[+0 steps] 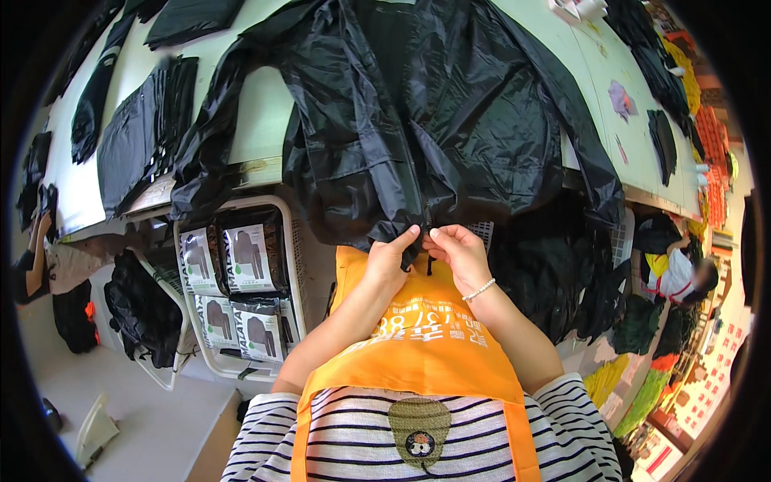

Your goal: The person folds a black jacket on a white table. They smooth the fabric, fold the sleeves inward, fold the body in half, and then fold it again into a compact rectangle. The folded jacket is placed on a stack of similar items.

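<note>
A shiny black zip jacket lies spread over the table, its sleeves out to both sides and its lower hem hanging over the near edge toward me. The front zipper runs down the middle to the hem. My left hand is closed on the jacket's hem just left of the zipper's lower end. Close beside it, my right hand pinches at the zipper's bottom end, thumb against fingers. The small parts between my fingertips are too small to make out.
The pale table carries folded black garments on the left. Below, a white basket holds several packaged garments. Black clothing hangs or lies under the right side. One person stands far left, another far right.
</note>
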Available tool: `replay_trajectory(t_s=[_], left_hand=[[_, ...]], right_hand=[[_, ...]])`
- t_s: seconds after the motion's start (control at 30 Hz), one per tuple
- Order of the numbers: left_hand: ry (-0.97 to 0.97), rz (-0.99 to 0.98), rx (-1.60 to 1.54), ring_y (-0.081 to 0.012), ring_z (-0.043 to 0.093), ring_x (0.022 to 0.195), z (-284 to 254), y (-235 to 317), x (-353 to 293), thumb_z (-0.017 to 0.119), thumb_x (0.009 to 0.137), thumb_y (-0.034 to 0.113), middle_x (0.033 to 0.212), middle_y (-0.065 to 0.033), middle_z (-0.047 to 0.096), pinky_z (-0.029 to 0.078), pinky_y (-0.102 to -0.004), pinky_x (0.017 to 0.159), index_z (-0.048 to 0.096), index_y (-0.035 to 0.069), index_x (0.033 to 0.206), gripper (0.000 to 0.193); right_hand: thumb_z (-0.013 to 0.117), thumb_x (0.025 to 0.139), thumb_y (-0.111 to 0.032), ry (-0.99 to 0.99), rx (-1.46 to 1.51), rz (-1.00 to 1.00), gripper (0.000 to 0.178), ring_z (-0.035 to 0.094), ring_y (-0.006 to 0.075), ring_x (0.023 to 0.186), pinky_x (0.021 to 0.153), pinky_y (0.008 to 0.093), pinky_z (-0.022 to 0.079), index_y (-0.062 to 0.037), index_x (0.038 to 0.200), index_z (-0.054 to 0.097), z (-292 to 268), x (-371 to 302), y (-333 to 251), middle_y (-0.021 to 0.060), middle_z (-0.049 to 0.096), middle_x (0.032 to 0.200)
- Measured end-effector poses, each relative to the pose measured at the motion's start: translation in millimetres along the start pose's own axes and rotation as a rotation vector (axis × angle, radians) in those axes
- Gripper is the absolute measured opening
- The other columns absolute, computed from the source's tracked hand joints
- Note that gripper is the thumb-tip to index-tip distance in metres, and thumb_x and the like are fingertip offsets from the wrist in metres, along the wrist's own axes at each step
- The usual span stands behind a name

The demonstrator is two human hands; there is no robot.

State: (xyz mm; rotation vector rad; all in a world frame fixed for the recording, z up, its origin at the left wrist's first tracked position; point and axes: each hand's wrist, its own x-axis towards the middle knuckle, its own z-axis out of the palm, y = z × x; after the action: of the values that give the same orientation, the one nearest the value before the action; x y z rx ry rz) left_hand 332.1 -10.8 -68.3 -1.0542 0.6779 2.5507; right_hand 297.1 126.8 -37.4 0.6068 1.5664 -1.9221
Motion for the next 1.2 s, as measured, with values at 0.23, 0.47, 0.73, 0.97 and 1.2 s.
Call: replay_trajectory(t_s=[0.23,0.47,0.73,0.97,1.2], left_hand=[[0.027,0.024,0.039,-0.0139,0.061,0.069,2,2,0,0.07,0.083,0.014,0.084,-0.0022,0.066,0.044,-0.0276,0.057,0.063,0.008,0.093,0.013],[0.034,0.128,0.06,-0.0187,0.064,0.069,4,-1,3,0.065,0.086,0.009,0.08,-0.0087,0.066,0.049,-0.0271,0.06,0.063,0.0,0.089,0.009],[0.126,0.267,0.117,-0.0123,0.058,0.056,20,9,-11,0.07,0.082,0.01,0.072,-0.0028,0.064,0.045,-0.0239,0.052,0.062,0.004,0.077,0.011],[0.085,0.269,0.15,-0.0178,0.063,0.062,8,3,-1,0.068,0.083,0.008,0.077,-0.0068,0.065,0.051,-0.0277,0.058,0.061,0.002,0.089,0.01],[0.088,0.319,0.214,-0.0155,0.062,0.063,16,7,-8,0.068,0.082,0.006,0.076,-0.0047,0.065,0.05,-0.025,0.058,0.062,0.003,0.084,0.008]], right_hand=[[0.066,0.087,-0.01,0.025,-0.001,-0.057,0.011,0.066,0.0145,0.074,0.07,0.024,0.052,-0.0005,0.09,0.061,4,-1,1,0.0101,0.069,0.086],[0.067,0.087,-0.011,0.043,-0.001,-0.042,0.012,0.066,0.0141,0.076,0.072,0.0245,0.052,-0.002,0.089,0.061,9,1,3,0.008,0.068,0.085],[0.066,0.088,-0.013,0.056,0.075,-0.009,0.011,0.065,0.014,0.079,0.074,0.0252,0.051,-0.0036,0.088,0.06,18,-3,-4,0.0061,0.067,0.087],[0.065,0.088,-0.013,0.049,0.076,-0.022,0.01,0.066,0.0145,0.081,0.075,0.0254,0.052,-0.0037,0.088,0.06,19,-5,-1,0.0059,0.067,0.088],[0.064,0.089,-0.013,0.043,0.084,-0.003,0.009,0.066,0.0143,0.082,0.077,0.0257,0.052,-0.0045,0.089,0.059,20,-8,-2,0.0066,0.067,0.09]])
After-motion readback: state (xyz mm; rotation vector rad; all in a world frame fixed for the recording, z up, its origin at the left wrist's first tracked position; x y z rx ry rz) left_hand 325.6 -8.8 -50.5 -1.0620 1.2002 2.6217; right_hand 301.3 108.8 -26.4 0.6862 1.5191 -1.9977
